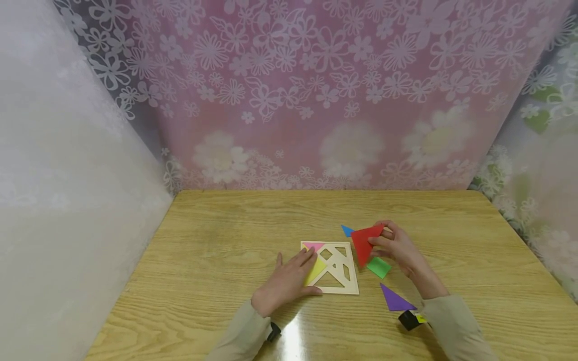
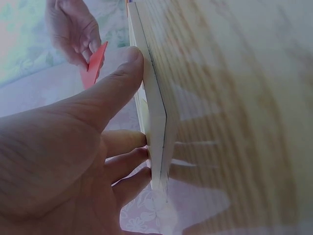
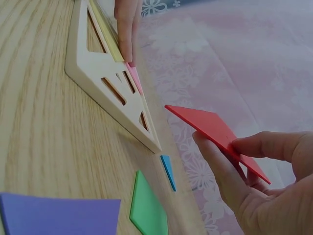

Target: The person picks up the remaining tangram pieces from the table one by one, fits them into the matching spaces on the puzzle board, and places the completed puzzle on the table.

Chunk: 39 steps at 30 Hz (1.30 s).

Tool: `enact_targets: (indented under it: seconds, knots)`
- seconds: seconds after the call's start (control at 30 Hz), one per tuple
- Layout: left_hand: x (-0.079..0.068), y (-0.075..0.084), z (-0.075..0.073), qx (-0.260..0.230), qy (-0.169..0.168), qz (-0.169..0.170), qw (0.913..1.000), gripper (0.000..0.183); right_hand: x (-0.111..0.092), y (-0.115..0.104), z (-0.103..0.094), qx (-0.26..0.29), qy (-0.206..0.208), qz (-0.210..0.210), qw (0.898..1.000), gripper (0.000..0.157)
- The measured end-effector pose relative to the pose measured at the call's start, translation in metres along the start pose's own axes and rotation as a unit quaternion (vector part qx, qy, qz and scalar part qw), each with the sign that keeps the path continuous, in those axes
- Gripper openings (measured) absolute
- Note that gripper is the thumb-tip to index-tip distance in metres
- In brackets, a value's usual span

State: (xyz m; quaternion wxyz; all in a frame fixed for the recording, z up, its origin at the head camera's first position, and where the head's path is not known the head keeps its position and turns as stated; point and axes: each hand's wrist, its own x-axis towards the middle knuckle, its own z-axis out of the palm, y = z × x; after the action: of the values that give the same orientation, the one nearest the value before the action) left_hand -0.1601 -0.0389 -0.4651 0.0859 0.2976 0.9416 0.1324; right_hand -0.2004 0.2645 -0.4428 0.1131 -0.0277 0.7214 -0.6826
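Observation:
My right hand (image 1: 399, 250) pinches a red triangle piece (image 1: 364, 242) between thumb and fingers, raised off the table to the right of a wooden tangram board (image 1: 354, 281). In the right wrist view the red triangle (image 3: 210, 128) is tilted, with fingers below it. My left hand (image 1: 289, 281) rests on the board's left side, fingers stretched over a yellow triangle (image 1: 317, 269) and a pink piece (image 1: 311, 245) lying in it. The left wrist view shows the left thumb (image 2: 129, 61) touching the board's edge. Several cut-outs at the board's right show bare table.
Right of the board lie a green piece (image 1: 378, 267), a purple triangle (image 1: 395, 300) and a partly covered blue triangle (image 1: 347, 230). A black wrist device (image 1: 409, 320) is near the right sleeve. Floral curtains (image 1: 280, 100) stand behind the wooden table (image 1: 203, 240).

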Motion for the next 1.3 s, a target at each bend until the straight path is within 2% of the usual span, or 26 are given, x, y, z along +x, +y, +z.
enact_targets:
  seconds: [0.3, 0.53, 0.6, 0.83, 1.0, 1.2, 1.3]
  knots:
    - [0.000, 0.000, -0.001, 0.003, 0.004, 0.000, 1.0000, 0.090, -0.001, 0.004, 0.002, 0.010, -0.007, -0.011, 1.000, 0.056]
    - [0.001, -0.001, 0.000, 0.010, 0.007, 0.002, 0.9999, 0.089, -0.002, 0.003, 0.004, 0.021, -0.003, 0.013, 1.000, 0.035]
    - [0.002, -0.001, -0.001, 0.010, 0.007, 0.003, 0.9999, 0.089, -0.002, 0.002, 0.005, 0.018, 0.000, 0.020, 1.000, 0.034]
    - [0.002, 0.000, -0.001, 0.012, 0.005, 0.003, 0.9999, 0.090, -0.003, 0.003, 0.009, -0.004, -0.007, 0.011, 1.000, 0.055]
    - [0.001, 0.000, -0.001, 0.011, 0.002, 0.001, 0.9999, 0.089, -0.004, 0.003, 0.013, -0.018, 0.003, 0.008, 1.000, 0.048]
    - [0.001, 0.000, 0.000, 0.008, 0.001, -0.002, 1.0000, 0.089, -0.004, 0.004, 0.015, -0.025, 0.019, 0.010, 0.999, 0.032]
    - [0.001, -0.001, 0.000, 0.009, 0.003, -0.001, 1.0000, 0.089, -0.005, 0.005, 0.016, -0.055, 0.020, 0.013, 0.998, 0.028]
